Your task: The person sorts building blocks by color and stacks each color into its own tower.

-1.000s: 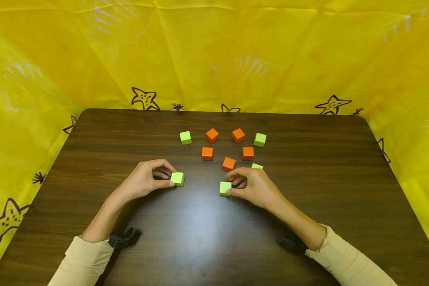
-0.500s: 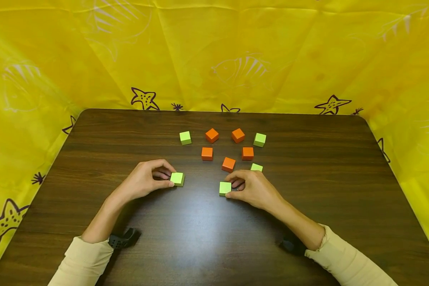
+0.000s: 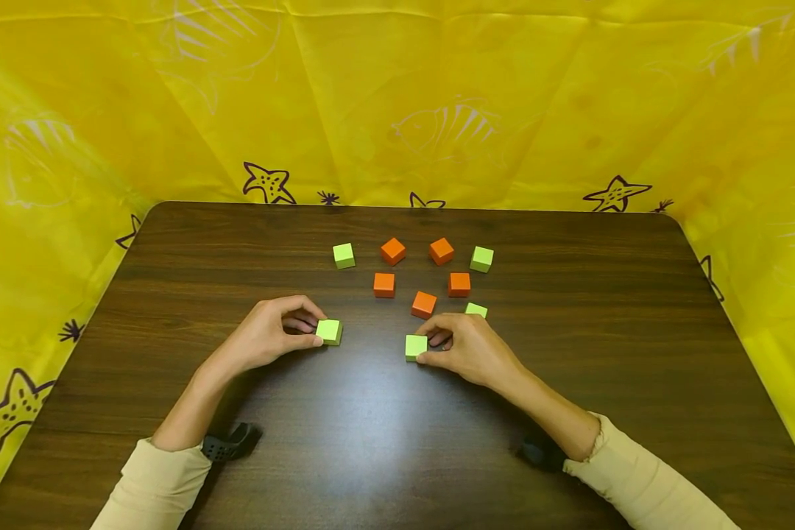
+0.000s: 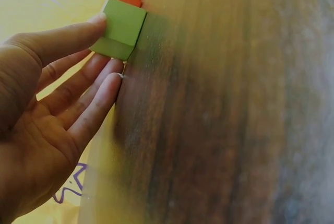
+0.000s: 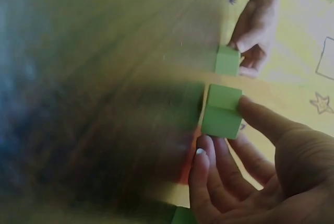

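Note:
My left hand (image 3: pixel 274 333) pinches a light green cube (image 3: pixel 329 332) between thumb and fingers, left of the table's middle. In the left wrist view the thumb lies along one side of that green cube (image 4: pixel 122 25). Across from it, my right hand (image 3: pixel 473 347) pinches another light green cube (image 3: pixel 416 347) by its right side; the right wrist view shows this cube (image 5: pixel 223 112) between thumb and fingertips. Just beyond the right hand is an orange cube (image 3: pixel 424 305). A third green cube (image 3: pixel 476 310) is partly hidden behind that hand.
Farther back, several orange cubes, such as this orange cube (image 3: pixel 384 285), stand spaced apart. They lie between a green cube (image 3: pixel 344 255) on the left and a green cube (image 3: pixel 481 259) on the right. Yellow printed cloth (image 3: pixel 437 96) surrounds the dark wooden table (image 3: pixel 570 294).
My right hand and its green cube have shifted very slightly left and away from me. The left hand and the other cubes look unmoved.

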A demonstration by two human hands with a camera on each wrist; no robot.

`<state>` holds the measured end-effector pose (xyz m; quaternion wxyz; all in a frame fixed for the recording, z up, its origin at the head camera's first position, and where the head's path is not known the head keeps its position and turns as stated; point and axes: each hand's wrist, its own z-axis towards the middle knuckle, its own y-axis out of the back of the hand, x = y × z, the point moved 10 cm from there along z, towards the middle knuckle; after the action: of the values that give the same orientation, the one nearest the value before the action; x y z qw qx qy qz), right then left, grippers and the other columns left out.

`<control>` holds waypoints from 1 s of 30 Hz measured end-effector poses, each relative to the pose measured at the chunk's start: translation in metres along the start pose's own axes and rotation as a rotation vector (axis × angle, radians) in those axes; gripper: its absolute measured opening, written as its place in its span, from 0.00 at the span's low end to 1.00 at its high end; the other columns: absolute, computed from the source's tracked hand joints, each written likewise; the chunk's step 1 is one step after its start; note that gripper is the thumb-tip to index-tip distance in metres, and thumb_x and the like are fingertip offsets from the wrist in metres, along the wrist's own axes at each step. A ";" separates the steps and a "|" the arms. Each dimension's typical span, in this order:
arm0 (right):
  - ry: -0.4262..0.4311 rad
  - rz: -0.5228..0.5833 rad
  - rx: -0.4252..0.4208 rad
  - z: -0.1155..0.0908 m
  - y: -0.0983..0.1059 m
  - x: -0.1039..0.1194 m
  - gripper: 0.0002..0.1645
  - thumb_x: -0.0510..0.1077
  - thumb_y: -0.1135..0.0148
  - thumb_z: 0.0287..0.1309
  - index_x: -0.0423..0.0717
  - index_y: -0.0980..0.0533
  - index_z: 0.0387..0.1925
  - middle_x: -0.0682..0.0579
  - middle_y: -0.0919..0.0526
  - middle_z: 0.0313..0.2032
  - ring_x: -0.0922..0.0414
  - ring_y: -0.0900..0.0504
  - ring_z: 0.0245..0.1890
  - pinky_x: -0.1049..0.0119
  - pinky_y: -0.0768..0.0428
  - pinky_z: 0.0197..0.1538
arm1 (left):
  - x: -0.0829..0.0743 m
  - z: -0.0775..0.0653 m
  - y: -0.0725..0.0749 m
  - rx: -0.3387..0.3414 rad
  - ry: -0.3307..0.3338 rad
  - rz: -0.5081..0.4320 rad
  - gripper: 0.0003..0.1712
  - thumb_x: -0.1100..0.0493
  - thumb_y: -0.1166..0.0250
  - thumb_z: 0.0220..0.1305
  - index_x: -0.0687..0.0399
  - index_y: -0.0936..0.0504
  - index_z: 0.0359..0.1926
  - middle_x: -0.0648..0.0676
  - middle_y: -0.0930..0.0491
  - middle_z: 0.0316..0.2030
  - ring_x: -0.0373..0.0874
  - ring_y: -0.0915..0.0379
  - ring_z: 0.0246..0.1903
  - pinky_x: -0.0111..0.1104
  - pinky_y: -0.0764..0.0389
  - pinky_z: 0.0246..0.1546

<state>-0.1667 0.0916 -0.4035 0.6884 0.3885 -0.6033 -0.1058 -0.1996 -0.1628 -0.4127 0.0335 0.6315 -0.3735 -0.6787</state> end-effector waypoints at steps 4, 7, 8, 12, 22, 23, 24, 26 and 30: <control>0.004 -0.012 -0.006 0.003 0.001 0.005 0.17 0.45 0.20 0.47 0.52 0.15 0.41 0.60 0.14 0.34 0.62 0.16 0.35 0.71 0.18 0.39 | 0.000 0.001 -0.001 0.005 0.002 -0.002 0.16 0.66 0.23 0.52 0.50 0.16 0.42 0.51 0.16 0.40 0.44 0.17 0.39 0.31 0.15 0.41; 0.010 -0.013 -0.007 0.007 0.001 0.009 0.17 0.46 0.21 0.47 0.52 0.15 0.42 0.60 0.14 0.35 0.62 0.16 0.35 0.71 0.18 0.39 | 0.000 0.001 -0.001 0.006 0.004 -0.003 0.16 0.66 0.23 0.52 0.50 0.16 0.42 0.51 0.16 0.40 0.44 0.17 0.39 0.32 0.15 0.41; 0.011 -0.010 -0.007 0.008 0.001 0.011 0.17 0.46 0.21 0.48 0.51 0.15 0.42 0.60 0.14 0.35 0.63 0.15 0.35 0.72 0.18 0.39 | 0.000 0.001 -0.001 0.007 0.005 -0.003 0.16 0.66 0.23 0.52 0.50 0.16 0.42 0.52 0.16 0.40 0.44 0.17 0.39 0.32 0.15 0.41; 0.015 0.004 -0.007 0.014 0.000 0.015 0.17 0.45 0.21 0.48 0.50 0.15 0.42 0.59 0.13 0.36 0.65 0.16 0.34 0.73 0.17 0.38 | 0.001 0.002 -0.001 0.005 0.010 -0.005 0.16 0.67 0.23 0.53 0.50 0.16 0.42 0.52 0.16 0.40 0.44 0.17 0.39 0.31 0.15 0.41; 0.028 0.019 -0.011 0.028 -0.008 0.028 0.17 0.44 0.21 0.48 0.50 0.15 0.41 0.57 0.15 0.35 0.65 0.15 0.34 0.73 0.18 0.35 | 0.002 0.002 -0.001 0.003 0.000 -0.006 0.16 0.66 0.23 0.53 0.53 0.16 0.42 0.54 0.16 0.40 0.45 0.17 0.40 0.31 0.15 0.41; 0.030 0.018 -0.012 0.030 -0.009 0.029 0.17 0.45 0.20 0.47 0.50 0.15 0.41 0.57 0.15 0.35 0.65 0.15 0.34 0.73 0.18 0.35 | 0.002 0.001 0.000 0.003 0.002 -0.006 0.16 0.66 0.23 0.53 0.52 0.16 0.42 0.53 0.16 0.40 0.45 0.17 0.40 0.31 0.15 0.41; 0.032 0.020 -0.013 0.031 -0.010 0.031 0.17 0.44 0.20 0.47 0.50 0.15 0.41 0.57 0.15 0.35 0.65 0.15 0.34 0.73 0.18 0.34 | 0.002 0.001 -0.001 0.004 0.006 -0.006 0.16 0.66 0.23 0.53 0.52 0.16 0.42 0.53 0.16 0.40 0.45 0.17 0.40 0.31 0.15 0.41; 0.034 0.028 -0.012 0.033 -0.012 0.033 0.17 0.44 0.20 0.47 0.50 0.15 0.41 0.56 0.15 0.35 0.65 0.15 0.33 0.73 0.18 0.34 | 0.001 0.001 -0.001 0.006 0.010 -0.004 0.16 0.66 0.23 0.53 0.51 0.16 0.42 0.53 0.16 0.41 0.45 0.17 0.40 0.31 0.15 0.41; 0.033 0.038 -0.003 0.038 -0.017 0.037 0.17 0.44 0.20 0.47 0.50 0.15 0.41 0.57 0.14 0.35 0.67 0.15 0.33 0.74 0.18 0.33 | 0.000 0.000 -0.001 0.013 0.018 -0.002 0.16 0.66 0.24 0.53 0.50 0.17 0.42 0.52 0.16 0.41 0.45 0.17 0.40 0.31 0.15 0.41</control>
<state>-0.1865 0.0414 -0.3884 0.7006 0.3776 -0.5991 -0.0875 -0.1994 -0.1619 -0.4138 0.0322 0.6383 -0.3769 -0.6704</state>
